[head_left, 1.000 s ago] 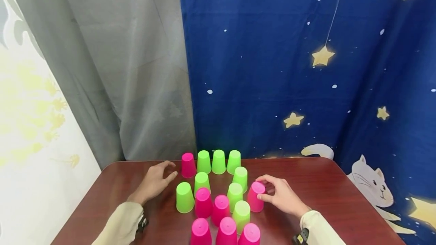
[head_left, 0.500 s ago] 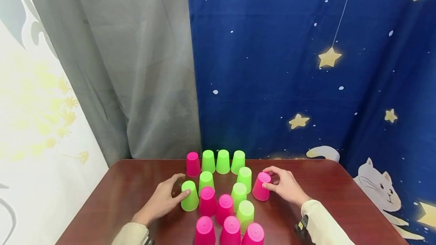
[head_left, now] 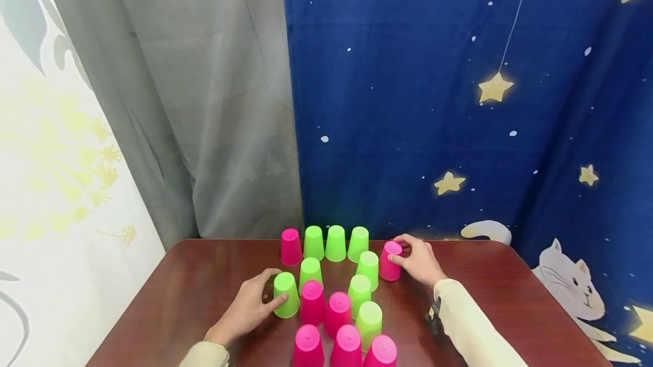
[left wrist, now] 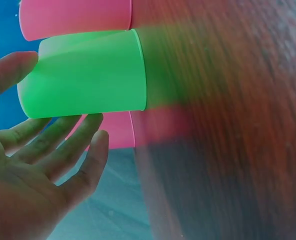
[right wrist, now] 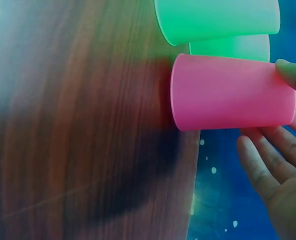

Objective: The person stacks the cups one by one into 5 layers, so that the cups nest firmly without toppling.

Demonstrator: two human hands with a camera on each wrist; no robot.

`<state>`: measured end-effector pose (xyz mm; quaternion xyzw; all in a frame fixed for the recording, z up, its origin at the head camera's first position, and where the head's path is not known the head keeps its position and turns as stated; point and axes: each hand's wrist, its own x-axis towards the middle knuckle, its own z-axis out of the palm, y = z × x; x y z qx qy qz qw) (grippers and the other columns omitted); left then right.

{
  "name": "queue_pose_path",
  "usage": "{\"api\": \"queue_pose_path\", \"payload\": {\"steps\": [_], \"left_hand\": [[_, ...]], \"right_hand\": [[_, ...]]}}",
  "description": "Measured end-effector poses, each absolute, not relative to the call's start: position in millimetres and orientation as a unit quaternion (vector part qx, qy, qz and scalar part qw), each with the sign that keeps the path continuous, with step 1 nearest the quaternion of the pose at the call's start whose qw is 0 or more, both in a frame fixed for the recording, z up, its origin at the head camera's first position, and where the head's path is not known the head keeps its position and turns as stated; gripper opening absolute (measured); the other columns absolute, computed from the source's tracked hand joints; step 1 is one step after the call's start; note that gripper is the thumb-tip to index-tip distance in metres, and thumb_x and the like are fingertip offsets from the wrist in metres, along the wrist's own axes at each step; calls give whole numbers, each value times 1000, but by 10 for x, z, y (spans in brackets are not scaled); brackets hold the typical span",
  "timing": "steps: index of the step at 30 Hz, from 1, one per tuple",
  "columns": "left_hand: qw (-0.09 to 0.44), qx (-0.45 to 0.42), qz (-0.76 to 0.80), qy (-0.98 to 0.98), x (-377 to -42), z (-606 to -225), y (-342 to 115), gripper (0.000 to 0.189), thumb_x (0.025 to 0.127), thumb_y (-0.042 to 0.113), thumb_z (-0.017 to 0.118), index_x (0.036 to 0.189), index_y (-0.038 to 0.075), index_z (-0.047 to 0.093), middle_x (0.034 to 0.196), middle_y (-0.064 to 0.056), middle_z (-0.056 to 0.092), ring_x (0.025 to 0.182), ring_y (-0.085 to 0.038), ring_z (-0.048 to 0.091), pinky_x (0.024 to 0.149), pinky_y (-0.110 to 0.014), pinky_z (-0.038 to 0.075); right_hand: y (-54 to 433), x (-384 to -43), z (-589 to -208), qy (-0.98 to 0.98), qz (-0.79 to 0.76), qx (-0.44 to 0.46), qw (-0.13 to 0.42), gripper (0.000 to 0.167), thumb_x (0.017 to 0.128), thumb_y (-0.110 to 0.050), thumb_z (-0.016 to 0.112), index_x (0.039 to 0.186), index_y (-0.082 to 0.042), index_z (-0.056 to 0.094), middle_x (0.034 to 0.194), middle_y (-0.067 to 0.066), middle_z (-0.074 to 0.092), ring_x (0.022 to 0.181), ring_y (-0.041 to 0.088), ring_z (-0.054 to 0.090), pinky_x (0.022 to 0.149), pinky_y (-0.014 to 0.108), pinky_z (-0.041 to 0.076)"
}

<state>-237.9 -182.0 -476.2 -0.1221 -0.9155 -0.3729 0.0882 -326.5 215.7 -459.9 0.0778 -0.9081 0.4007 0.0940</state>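
My left hand holds a green cup at the left of the group, thumb on its near side and fingers on its far side. The left wrist view shows the thumb and fingertips against that green cup. At the back right, my right hand grips a pink cup between thumb and fingers. In the right wrist view this pink cup has its rim at the tabletop. All the cups stand upside down.
A pink cup and green cups, one of them here, line the back of the brown table. Several more green and pink cups stand between my hands and nearer me. Curtains hang behind the table.
My left hand has come toward me from beside the back pink cup to the left green cup. The right hand has moved its pink cup away from me, toward the back row.
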Motion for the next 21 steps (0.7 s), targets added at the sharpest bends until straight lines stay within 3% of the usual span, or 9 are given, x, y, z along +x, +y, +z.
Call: {"api": "queue_pose_path", "payload": {"steps": [10, 21], "left_hand": [[86, -119, -375, -915, -2360, -4736, -1815, 42, 83, 27, 83, 119, 18, 63, 102, 7, 68, 83, -6, 62, 73, -22, 56], [95, -93, -363, -922, -2291, -4663, -1865, 42, 80, 28, 84, 117, 19, 66, 102, 8, 68, 88, -12, 62, 76, -23, 54]], "right_hand": [[2024, -3473, -4659, -911, 390, 65, 117, 40, 85, -12, 78, 121, -2, 65, 111, 19, 72, 99, 32, 68, 92, 47, 58], [1938, -3586, -4630, -917, 381, 60, 97, 42, 87, -10, 75, 125, 0, 61, 116, 22, 69, 105, 37, 65, 92, 49, 58]]}}
